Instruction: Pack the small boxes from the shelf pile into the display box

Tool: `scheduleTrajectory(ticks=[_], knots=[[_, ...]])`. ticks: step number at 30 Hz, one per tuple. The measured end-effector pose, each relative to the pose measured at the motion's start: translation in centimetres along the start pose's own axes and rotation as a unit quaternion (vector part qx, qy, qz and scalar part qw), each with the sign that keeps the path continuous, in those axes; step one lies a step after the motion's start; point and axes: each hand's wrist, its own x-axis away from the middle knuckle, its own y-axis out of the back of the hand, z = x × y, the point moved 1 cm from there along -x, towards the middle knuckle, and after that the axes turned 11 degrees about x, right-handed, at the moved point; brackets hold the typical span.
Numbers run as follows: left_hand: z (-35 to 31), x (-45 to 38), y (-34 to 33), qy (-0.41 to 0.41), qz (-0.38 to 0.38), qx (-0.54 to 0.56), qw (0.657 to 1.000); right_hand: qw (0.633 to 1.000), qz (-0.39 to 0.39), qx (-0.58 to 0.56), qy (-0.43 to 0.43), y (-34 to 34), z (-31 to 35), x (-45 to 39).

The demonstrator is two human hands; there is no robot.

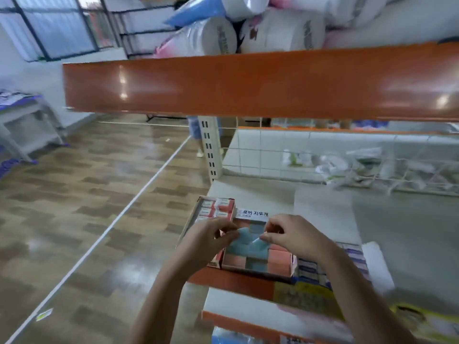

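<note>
A head-worn camera looks down at a shop shelf, with motion blur softening much of the scene. A broad orange shelf beam [248,85] crosses the upper middle of the view, and large white plastic-wrapped rolls [211,36] are piled above it. Below the beam a white wire grid [323,155] fences the back of the grey shelf surface [397,219], with crumpled clear wrappers [347,165] lying behind it. A perforated white upright [211,150] stands at the shelf's left corner. To the left stretches a glossy wood-pattern floor [74,194] with a white line running across it, and a pale table [24,120] stands at the far left.

At the shelf's front edge sits the display box [293,268], partly filled with pink and blue small boxes in rows. Just to its left, touching it, stands a second carton [191,219] holding red-and-white packs. To its right lies a blurred heap of blue-and-white packs [310,269].

Both hands hover over the display box. The left hand [211,239] pinches one blue small box [242,232] between thumb and fingertips. The right hand [293,234] pinches another blue small box [259,242] at its fingertips. The two pieces sit close together between the hands, just above the packed rows.
</note>
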Motion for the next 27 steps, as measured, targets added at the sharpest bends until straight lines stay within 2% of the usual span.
scheduleTrajectory(ticks=[4,9,22,27], knots=[[0.9,-1.4,0.8,-0.047,0.049,0.003,0.998,0.996,0.002,0.035,-0.077,-0.6,1.2,0.8],[1.5,-2.2,1.1,-0.064,0.116,-0.004,0.991,0.988,-0.015,0.053,-0.143,-1.8,2.7,1.9],[1.3,-2.5,0.6,-0.049,0.129,0.035,0.99,0.976,-0.05,0.181,-0.114,-4.1,3.5,1.9],[0.7,-2.3,0.4,-0.045,0.12,0.025,0.991,0.969,-0.094,0.204,-0.103,-4.5,4.0,1.9]])
